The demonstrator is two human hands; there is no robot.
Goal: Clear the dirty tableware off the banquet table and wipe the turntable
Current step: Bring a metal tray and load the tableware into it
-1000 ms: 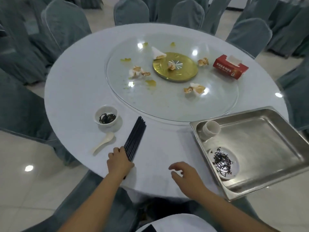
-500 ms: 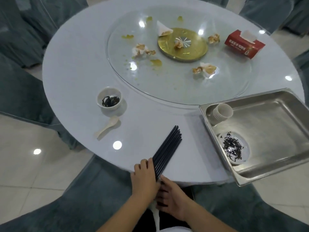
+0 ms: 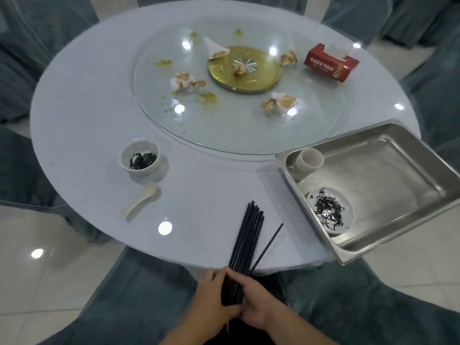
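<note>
A bundle of black chopsticks (image 3: 245,241) lies over the near edge of the round white table (image 3: 82,115), one stick splayed to the right. My left hand (image 3: 211,298) and my right hand (image 3: 251,297) both grip the bundle's near end just off the table edge. A white bowl (image 3: 140,156) with dark residue and a white spoon (image 3: 142,200) sit to the left. The glass turntable (image 3: 236,130) carries crumpled napkins, food scraps and yellow smears. At the right, a steel tray (image 3: 388,175) holds stacked cups (image 3: 308,161) and a dirty plate (image 3: 329,211).
A red tissue box (image 3: 329,63) stands at the turntable's far right edge. A gold disc (image 3: 245,68) marks its centre. Grey-green covered chairs ring the table, one right below my hands. The steel tray overhangs the table's near right edge.
The chopsticks were dragged from beside the bowl to the near table edge. My right hand came over and joined my left on the bundle; one stick has splayed out.
</note>
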